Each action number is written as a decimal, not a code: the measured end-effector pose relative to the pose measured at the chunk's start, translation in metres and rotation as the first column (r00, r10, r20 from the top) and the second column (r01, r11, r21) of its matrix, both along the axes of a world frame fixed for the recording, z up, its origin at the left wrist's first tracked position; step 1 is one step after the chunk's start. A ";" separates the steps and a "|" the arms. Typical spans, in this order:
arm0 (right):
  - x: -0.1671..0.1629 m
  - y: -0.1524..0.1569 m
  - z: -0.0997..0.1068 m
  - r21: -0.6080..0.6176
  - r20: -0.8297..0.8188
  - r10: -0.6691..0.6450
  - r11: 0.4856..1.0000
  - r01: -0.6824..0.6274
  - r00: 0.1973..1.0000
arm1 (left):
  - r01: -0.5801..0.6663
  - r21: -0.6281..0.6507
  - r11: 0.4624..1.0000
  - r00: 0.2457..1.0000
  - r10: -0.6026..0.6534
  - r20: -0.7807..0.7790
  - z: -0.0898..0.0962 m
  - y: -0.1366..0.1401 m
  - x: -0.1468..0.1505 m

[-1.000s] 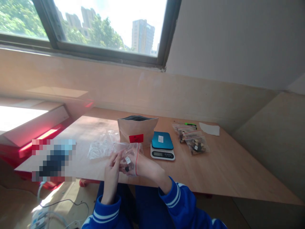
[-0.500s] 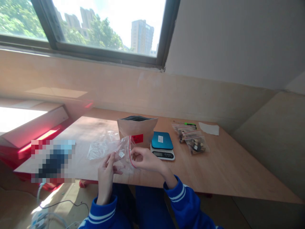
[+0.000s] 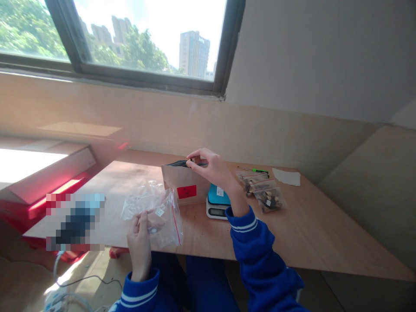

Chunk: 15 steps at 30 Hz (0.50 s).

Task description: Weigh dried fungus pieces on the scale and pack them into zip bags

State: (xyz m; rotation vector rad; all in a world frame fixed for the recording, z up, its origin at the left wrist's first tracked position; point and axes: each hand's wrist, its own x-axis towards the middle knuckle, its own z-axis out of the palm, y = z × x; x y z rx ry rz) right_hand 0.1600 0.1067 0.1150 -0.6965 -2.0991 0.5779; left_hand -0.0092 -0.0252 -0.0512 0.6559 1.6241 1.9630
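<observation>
My left hand [image 3: 140,238] pinches a clear zip-lock bag [image 3: 167,223] by one side, low over the table's front edge. The bag has a red seal strip and a small white label. At the mouth of a standing kraft paper pouch [image 3: 170,180] with a red sticker, my right hand [image 3: 212,169] is closed on a small brown piece [image 3: 194,160], its exact kind unclear. Those fingertips are over the pouch's dark opening and hide part of its rim. Below the right wrist, a kitchen scale [image 3: 217,212] with a blue top is partly covered.
Zip-lock bags of brown and dark pieces [image 3: 268,199] lie to the right, near a green-handled tool [image 3: 260,171] and a white paper [image 3: 286,177]. More clear plastic bags [image 3: 133,203] lie left of the pouch. A pixelated object [image 3: 76,221] is at the table's left edge.
My right hand has left the zip-lock bag and risen to the pouch mouth with a small brown piece. My left hand has shifted slightly left and down, still holding the bag.
</observation>
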 end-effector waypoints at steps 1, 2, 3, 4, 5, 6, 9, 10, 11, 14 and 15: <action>-0.002 0.002 0.001 0.047 0.060 -0.021 0.999 0.018 0.998 | 0.011 0.005 1.000 1.000 -0.011 0.020 0.002 -0.001 0.002; -0.004 0.004 0.000 0.083 0.097 -0.040 0.996 0.032 0.995 | 0.018 0.006 1.000 0.999 -0.018 0.035 0.004 -0.001 0.003; -0.005 0.005 -0.001 0.108 0.106 -0.058 0.993 0.047 0.993 | 0.021 0.004 1.000 0.999 -0.021 0.048 0.005 -0.002 0.005; -0.007 0.007 -0.003 0.125 0.094 -0.074 0.990 0.062 0.993 | 0.026 -0.001 1.000 0.998 -0.026 0.060 0.006 -0.002 0.006; -0.009 0.008 -0.005 0.138 0.073 -0.087 0.987 0.077 0.994 | 0.031 -0.006 0.999 0.997 -0.031 0.068 0.006 -0.002 0.006; -0.011 0.009 -0.007 0.145 0.049 -0.104 0.985 0.096 0.993 | 0.037 -0.011 0.999 0.997 -0.036 0.070 0.006 -0.002 0.007; -0.020 0.012 -0.012 0.147 0.002 -0.178 0.973 0.176 0.984 | 0.052 -0.011 0.999 0.997 -0.051 0.058 0.004 -0.002 0.007; -0.022 0.012 -0.014 0.149 0.001 -0.208 0.967 0.206 0.978 | 0.053 -0.012 0.999 0.997 -0.052 0.053 0.003 -0.002 0.006; -0.025 0.012 -0.015 0.157 0.011 -0.239 0.960 0.234 0.971 | 0.053 -0.012 0.999 0.997 -0.053 0.050 0.003 -0.002 0.006; -0.030 0.009 -0.019 0.227 0.087 -0.328 0.926 0.302 0.941 | 0.052 -0.005 0.999 0.997 -0.052 0.049 0.004 -0.002 0.007; -0.031 0.008 -0.020 0.256 0.112 -0.352 0.914 0.315 0.929 | 0.049 -0.002 0.999 0.998 -0.049 0.044 0.004 -0.002 0.008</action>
